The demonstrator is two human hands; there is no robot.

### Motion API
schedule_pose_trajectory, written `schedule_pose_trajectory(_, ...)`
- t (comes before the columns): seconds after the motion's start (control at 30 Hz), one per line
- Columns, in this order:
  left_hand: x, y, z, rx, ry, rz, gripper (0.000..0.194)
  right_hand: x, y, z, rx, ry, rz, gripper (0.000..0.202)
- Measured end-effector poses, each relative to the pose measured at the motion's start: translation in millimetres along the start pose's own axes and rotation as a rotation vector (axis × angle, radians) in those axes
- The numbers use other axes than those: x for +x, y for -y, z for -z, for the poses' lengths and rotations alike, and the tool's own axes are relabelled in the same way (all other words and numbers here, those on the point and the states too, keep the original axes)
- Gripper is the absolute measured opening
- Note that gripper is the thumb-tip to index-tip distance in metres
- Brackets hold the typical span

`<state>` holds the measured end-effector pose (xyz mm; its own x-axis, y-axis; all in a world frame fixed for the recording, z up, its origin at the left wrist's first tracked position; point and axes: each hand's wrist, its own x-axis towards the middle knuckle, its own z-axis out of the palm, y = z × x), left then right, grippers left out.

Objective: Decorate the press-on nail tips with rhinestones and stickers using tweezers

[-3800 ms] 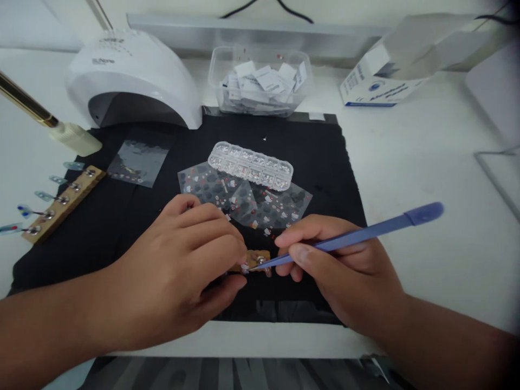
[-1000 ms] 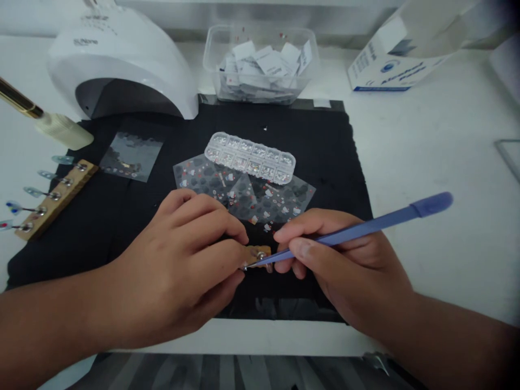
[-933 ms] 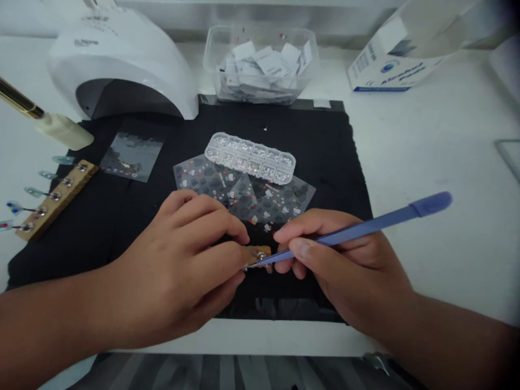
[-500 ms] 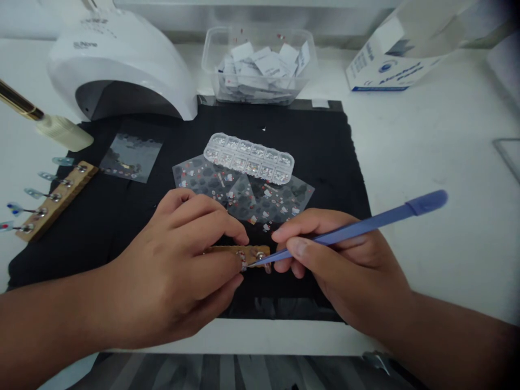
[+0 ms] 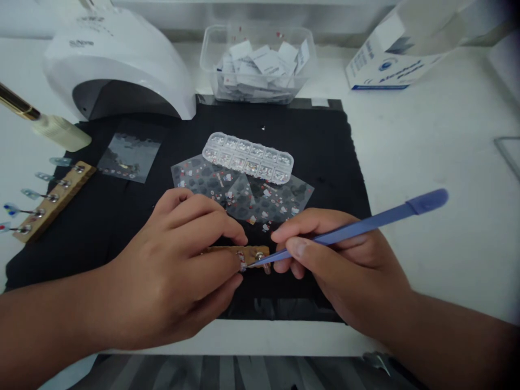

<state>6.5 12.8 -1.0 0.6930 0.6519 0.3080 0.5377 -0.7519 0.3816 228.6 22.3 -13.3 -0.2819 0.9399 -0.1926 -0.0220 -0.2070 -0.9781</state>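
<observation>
My left hand (image 5: 190, 265) is closed over a small wooden display stand (image 5: 229, 250), covering its left part. Its fingertips pinch a decorated nail tip (image 5: 242, 262) that stands out from the block. Between the thumb and fingers of my right hand (image 5: 325, 244) is a pair of blue tweezers (image 5: 365, 229), slanting down to the left. The tweezers' points touch or nearly touch the nail tip; exactly which I cannot tell. Another nail tip (image 5: 266, 267) sits at the stand's right end. Just beyond my hands lie clear sticker sheets (image 5: 280, 200) with small printed figures.
A clear compartment case (image 5: 248, 157) of rhinestones rests partly on the sheets. On the left stand a second wooden stand (image 5: 57, 203) with several nail tips, a bottle (image 5: 60, 131) and a white nail lamp (image 5: 122, 59). Behind are a plastic tub (image 5: 258, 89) of packets and an alcohol-pad box (image 5: 390, 65).
My hands and the tweezers hold almost the same pose at the nail tip. The view has shifted very slightly; nothing has been picked up or let go.
</observation>
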Motion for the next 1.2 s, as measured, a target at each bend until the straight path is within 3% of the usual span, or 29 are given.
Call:
schedule_pose_trajectory(0.6, 0, 0, 1.2, -0.031, 0.017, -0.001, 0.02, 2, 3, 1, 0.074, -0.003, -0.03, 0.015)
schedule_pose_trajectory(0.8, 2, -1, 1.8, -0.039, 0.023, -0.012, 0.021, 4, 5, 1, 0.096, -0.072, -0.069, 0.01)
schedule_pose_trajectory(1.2, 5, -4, 9.5, 0.054, 0.174, -0.004, 0.031, 10, 5, 11, 0.244, -0.138, 0.133, 0.009)
